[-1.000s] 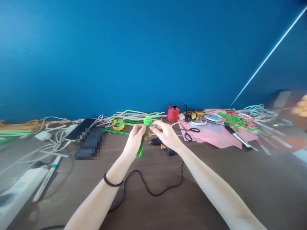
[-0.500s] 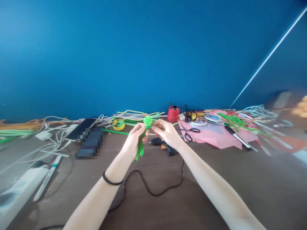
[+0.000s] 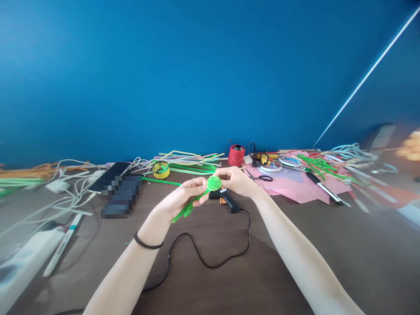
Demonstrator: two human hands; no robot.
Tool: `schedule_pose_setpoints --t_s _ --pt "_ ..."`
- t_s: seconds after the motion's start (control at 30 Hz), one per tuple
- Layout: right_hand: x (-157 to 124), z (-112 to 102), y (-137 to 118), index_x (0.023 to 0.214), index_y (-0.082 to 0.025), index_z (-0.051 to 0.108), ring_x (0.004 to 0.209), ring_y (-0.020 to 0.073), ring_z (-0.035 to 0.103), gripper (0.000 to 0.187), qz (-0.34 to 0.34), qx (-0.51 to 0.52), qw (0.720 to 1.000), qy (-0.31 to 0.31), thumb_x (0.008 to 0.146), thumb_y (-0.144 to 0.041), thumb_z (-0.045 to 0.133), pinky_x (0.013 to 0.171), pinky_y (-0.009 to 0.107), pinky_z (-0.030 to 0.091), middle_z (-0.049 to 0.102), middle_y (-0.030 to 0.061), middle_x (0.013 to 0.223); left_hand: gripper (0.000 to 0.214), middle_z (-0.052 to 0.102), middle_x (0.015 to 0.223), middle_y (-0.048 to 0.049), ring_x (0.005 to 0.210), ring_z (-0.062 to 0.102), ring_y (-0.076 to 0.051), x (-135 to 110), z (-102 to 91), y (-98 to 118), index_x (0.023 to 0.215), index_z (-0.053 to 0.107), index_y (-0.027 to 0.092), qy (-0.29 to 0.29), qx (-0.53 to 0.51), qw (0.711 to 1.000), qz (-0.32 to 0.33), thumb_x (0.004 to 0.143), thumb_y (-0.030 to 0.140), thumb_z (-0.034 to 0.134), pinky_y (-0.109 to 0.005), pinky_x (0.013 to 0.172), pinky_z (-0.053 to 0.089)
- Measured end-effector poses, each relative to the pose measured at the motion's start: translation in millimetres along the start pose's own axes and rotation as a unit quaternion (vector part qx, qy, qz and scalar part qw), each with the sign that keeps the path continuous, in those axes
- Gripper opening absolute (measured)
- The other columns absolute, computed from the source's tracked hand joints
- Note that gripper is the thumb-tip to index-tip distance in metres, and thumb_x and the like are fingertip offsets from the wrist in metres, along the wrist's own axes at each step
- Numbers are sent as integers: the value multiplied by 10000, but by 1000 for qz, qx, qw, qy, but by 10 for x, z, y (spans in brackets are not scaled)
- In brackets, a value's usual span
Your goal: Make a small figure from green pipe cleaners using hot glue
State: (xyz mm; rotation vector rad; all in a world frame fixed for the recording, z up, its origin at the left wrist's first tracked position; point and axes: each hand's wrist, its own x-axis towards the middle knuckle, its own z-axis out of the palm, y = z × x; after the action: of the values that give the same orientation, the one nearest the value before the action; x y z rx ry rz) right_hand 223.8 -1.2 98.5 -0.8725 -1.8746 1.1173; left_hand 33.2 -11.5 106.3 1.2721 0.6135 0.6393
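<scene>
A bright green pipe-cleaner flower (image 3: pixel 214 183) with a coiled round head is held above the table, its stem strands slanting down to the left. My left hand (image 3: pixel 185 196) is closed around the stem just under the head. The fingertips of my right hand (image 3: pixel 234 180) pinch the upper right side of the head. Exactly what those fingertips grip is too small to make out. Behind and below the hands lies a black glue gun (image 3: pixel 231 201), partly covered by them, its cord (image 3: pixel 210 266) curving across the tabletop.
Scissors (image 3: pixel 264 178) and a silver-black pen (image 3: pixel 324 189) rest on pink paper (image 3: pixel 305 192) at right. Red twine (image 3: pixel 236 155), yellow tape (image 3: pixel 161 169) and bundled pipe cleaners (image 3: pixel 193 167) line the wall. Phones (image 3: pixel 113 177), white cables (image 3: pixel 77 192) and a power strip (image 3: pixel 31 258) occupy the left.
The flower has tilted, its head moving down and to the right while its stem swings to the left. Both hands have moved with it and stay on it.
</scene>
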Motion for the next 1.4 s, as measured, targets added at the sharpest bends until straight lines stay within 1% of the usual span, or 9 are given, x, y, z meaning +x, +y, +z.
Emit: schedule_pose_setpoints --t_s 0.1,0.2,0.4,0.6,0.8,0.93,1.13,1.27,1.4 --pt "-32 -30 -66 751 -152 663 714 135 559 74 -7 -106 994 -17 752 -205 611 651 246 393 641 12 759 139 575 527 2 432 404 -79 -36 16 17 688 527 178 -1 185 983 -9 760 295 551 -201 430 290" --pt "-45 14 -151 720 -159 659 708 136 549 85 -19 -220 975 -20 765 -145 588 643 251 377 633 17 759 111 625 550 -9 439 450 -97 -33 73 -7 653 514 187 40 297 954 -13 741 253 535 -209 440 333" --pt "-68 157 -263 714 -169 646 717 134 510 148 -57 -364 930 14 821 -154 543 629 261 351 556 27 802 83 643 565 -18 416 475 -110 52 125 -145 722 543 177 138 299 944 5 726 257 522 -228 449 358" --pt "-60 231 -240 728 -161 628 650 106 475 135 -72 -406 910 51 830 -190 545 575 256 331 471 31 867 120 641 567 -10 425 489 -113 88 107 -205 750 582 178 168 305 937 37 733 274 513 -233 460 377" --pt "-34 319 -202 725 -159 606 655 109 490 161 -73 -434 891 109 849 -225 527 528 243 312 484 39 885 57 633 556 -24 438 511 -108 116 118 -199 644 544 154 233 166 957 50 658 203 570 -227 452 389" --pt "-45 398 -205 749 -165 617 669 117 512 177 -82 -430 887 146 865 -228 500 527 239 336 500 47 872 80 622 551 -18 424 492 -82 122 117 -183 642 552 137 281 64 956 46 639 200 601 -214 460 380" --pt "-28 498 -205 701 -169 605 706 142 524 167 -96 -327 919 200 841 -179 515 621 259 408 495 37 787 122 532 461 28 426 458 -68 128 105 -200 659 555 140 318 -15 945 78 640 227 638 -173 416 312" --pt "-5 490 -182 670 -179 598 673 130 506 141 -104 -227 943 220 806 -170 564 621 249 414 479 10 721 102 528 532 30 457 465 -46 133 106 -175 659 550 129 304 -111 943 77 658 179 639 -158 464 372" --pt "9 458 -149 704 -175 628 655 119 504 92 -83 -139 964 210 785 -188 587 597 238 411 497 3 724 60 541 586 17 493 494 -46 128 107 -121 656 552 123 286 -200 936 53 697 106 592 -159 507 417"
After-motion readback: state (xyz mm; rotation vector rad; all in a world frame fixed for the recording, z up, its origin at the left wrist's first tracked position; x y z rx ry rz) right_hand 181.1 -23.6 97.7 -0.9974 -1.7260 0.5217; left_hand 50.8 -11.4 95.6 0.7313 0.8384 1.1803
